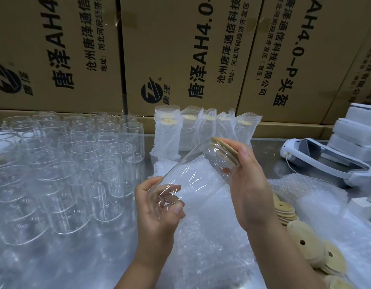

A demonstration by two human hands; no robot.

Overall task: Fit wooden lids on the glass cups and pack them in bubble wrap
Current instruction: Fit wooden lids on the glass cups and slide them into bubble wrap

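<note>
Closest to you, at your right elbow, the loose lids lie fanned in a heap, placed so your right hand can take one without reaching far. Straight ahead, a sheet of bubble wrap is spread on the table, directly beneath your hands, probably so the cup can go down on it once it is capped.

You hold the cup above that sheet, tilted, base toward you and mouth up and away. Your left hand cradles the base with its fingers curled round the glass, which steadies it. Your right hand wraps the mouth end, thumb on the edge of the lid. The lid sits in the mouth, but whether it is fully seated all round I cannot tell. The two-ended grip looks meant to let you press the lid home against the left hand's hold.

Farther left, the bare cups stand upright in close rows, mouths up, ready for lids. Beyond your hands, the wrapped cups stand in a row, each showing its lid through the wrap, kept apart from the undone stock. A white headset lies to the right. Printed cartons wall off the back.
</note>
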